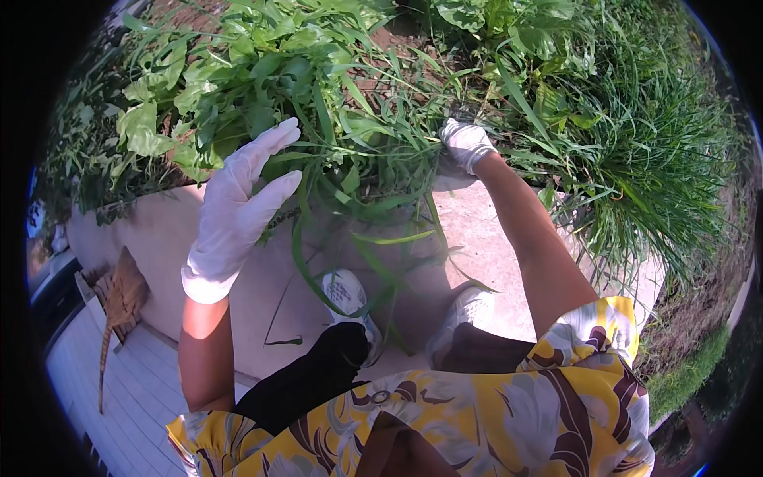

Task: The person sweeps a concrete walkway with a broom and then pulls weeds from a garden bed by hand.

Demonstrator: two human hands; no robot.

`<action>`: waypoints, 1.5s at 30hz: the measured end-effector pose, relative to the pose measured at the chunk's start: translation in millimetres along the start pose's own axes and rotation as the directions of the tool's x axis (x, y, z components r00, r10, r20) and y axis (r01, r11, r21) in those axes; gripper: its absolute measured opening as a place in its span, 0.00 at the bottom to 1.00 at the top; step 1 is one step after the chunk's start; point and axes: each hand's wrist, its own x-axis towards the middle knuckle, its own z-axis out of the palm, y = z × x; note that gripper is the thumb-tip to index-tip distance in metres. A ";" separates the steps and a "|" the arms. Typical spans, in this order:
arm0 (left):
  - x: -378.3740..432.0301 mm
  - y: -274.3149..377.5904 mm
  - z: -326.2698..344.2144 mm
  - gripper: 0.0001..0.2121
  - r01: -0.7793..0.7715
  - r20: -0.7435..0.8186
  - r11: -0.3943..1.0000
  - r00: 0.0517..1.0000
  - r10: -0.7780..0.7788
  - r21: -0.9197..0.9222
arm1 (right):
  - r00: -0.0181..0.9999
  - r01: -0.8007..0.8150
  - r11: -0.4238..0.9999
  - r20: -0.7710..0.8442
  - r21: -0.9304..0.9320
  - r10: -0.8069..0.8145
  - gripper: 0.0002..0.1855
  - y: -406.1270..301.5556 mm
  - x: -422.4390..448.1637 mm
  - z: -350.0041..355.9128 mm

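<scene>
My left hand [235, 203], in a thin white glove, is raised with its thumb and fingers apart and nothing between them. It is near broad-leaved green plants [205, 98]. Farther to the right, my right hand [468, 143], also gloved in white, is closed in a fist at the edge of the planted bed. Its fist is shut on a bunch of long weedy grass [399, 170], whose blades spread to the left and droop over the concrete ledge [262, 322]. The fingertips of the right hand are hidden.
My white shoes [346, 292] stand on the ledge. A straw broom [122, 292] leans at the left, above grey paving [137, 393]. Dense narrow-leaved clumps [644, 161] grow along the right side. Brown soil [393, 45] shows between the plants.
</scene>
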 end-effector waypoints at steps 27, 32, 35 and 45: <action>-2.9 -14.5 -9.2 0.22 -0.004 0.020 0.996 1.000 0.002 0.091 | 0.939 -0.013 0.975 0.337 0.220 -0.064 0.08 10.0 0.4 -28.1; -4.0 -17.8 -10.6 0.22 0.030 -0.010 0.999 1.000 -0.030 0.045 | 0.947 0.026 0.995 0.317 0.100 -0.056 0.09 15.7 4.9 -2.9; -6.0 -17.7 -15.7 0.22 0.003 -0.027 0.995 1.000 0.000 0.102 | 0.919 0.080 0.993 0.379 0.091 -0.109 0.12 -1.5 3.3 -29.0; -15.2 5.4 -5.0 0.21 -0.134 0.013 0.988 0.991 0.134 0.080 | 0.876 0.020 1.000 0.482 0.013 -0.024 0.12 12.2 -6.7 -56.6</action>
